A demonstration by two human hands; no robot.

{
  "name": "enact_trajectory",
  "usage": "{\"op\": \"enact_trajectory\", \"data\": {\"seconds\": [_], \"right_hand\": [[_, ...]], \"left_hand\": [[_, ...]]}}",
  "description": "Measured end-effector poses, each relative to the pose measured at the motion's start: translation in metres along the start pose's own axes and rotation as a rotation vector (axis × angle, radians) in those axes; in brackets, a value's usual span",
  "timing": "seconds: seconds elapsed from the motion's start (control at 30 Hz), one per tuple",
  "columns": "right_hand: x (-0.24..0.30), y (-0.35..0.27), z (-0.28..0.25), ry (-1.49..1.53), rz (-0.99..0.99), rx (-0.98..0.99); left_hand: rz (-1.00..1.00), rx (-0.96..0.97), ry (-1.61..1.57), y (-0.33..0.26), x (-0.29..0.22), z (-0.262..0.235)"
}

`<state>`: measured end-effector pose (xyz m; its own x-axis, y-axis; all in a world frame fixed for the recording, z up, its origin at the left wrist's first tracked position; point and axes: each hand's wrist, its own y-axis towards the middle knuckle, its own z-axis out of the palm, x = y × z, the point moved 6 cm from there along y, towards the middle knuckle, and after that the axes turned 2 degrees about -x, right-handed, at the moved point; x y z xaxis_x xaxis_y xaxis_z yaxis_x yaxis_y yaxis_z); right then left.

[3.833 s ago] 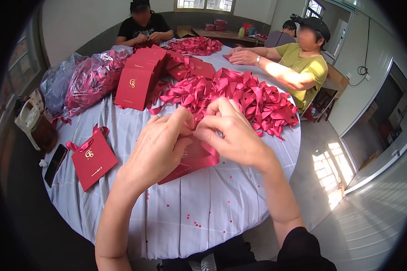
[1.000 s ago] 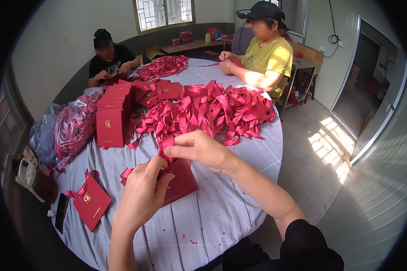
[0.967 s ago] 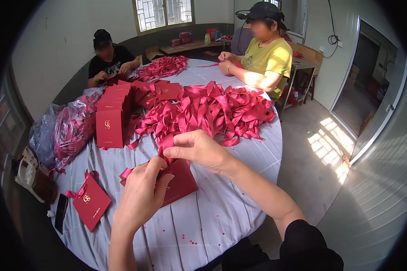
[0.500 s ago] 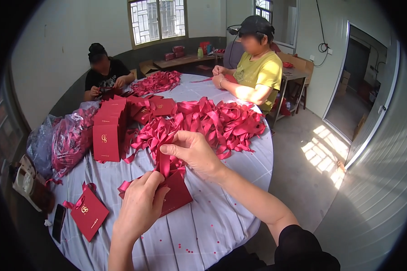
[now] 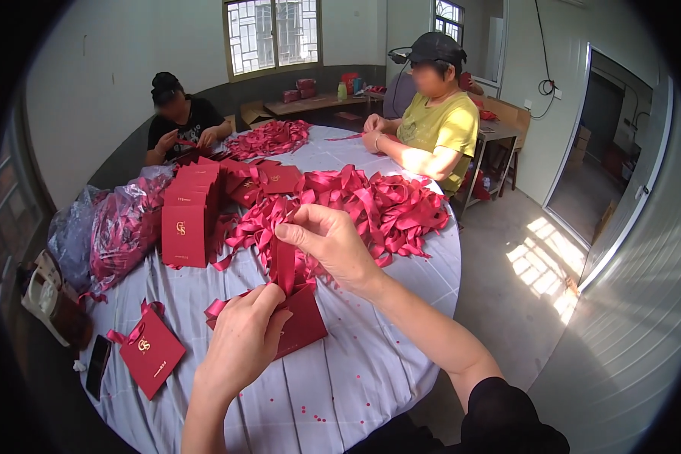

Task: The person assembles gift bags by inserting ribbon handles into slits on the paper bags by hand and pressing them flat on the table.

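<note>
A dark red paper bag (image 5: pixel 304 321) lies under my hands near the middle of the table. My left hand (image 5: pixel 242 333) pinches a red satin ribbon (image 5: pixel 283 266) low down, at the bag's top edge. Higher up, my right hand (image 5: pixel 331 246) grips the same ribbon between thumb and fingers, so a stretch of it stands upright between the two. Part of the bag is hidden behind my left hand. To the left lies a similar bag (image 5: pixel 151 357) with a ribbon bow at its top.
Behind my hands spreads a heap of loose red ribbons (image 5: pixel 382 212). Stacked red bags (image 5: pixel 185 236) stand beside a plastic sack of ribbons (image 5: pixel 129 227). A phone (image 5: pixel 97 367) lies at the left edge. Two people (image 5: pixel 439 129) sit across the table, their hands on red pieces.
My right hand has risen slightly, and more ribbon shows taut between my hands. The whole view has shifted a little. The far-left person's hands have moved.
</note>
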<state>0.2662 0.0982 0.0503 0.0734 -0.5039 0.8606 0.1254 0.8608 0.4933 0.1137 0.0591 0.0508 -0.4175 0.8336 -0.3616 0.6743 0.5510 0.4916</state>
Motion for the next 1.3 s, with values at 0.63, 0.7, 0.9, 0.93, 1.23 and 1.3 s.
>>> {"op": "enact_trajectory", "data": {"seconds": [0.63, 0.7, 0.9, 0.93, 1.23, 1.3], "right_hand": [[-0.015, 0.006, 0.005, 0.137, 0.041, -0.061], [-0.017, 0.007, 0.005, 0.154, 0.041, -0.073], [-0.020, 0.006, 0.006, 0.165, 0.085, -0.053], [-0.022, 0.006, 0.007, 0.157, 0.116, -0.004], [-0.025, -0.020, 0.011, 0.072, 0.213, 0.314], [-0.032, -0.018, 0.007, 0.012, 0.142, 0.173]], "left_hand": [[0.001, -0.008, -0.025, 0.002, -0.003, -0.004], [0.011, -0.011, -0.013, 0.002, -0.003, -0.004], [0.000, -0.018, -0.025, 0.001, -0.002, -0.002], [-0.011, -0.010, -0.038, 0.001, -0.001, -0.002], [-0.044, -0.018, -0.087, 0.000, 0.006, -0.009], [-0.106, -0.029, -0.271, 0.002, 0.013, -0.013]]}}
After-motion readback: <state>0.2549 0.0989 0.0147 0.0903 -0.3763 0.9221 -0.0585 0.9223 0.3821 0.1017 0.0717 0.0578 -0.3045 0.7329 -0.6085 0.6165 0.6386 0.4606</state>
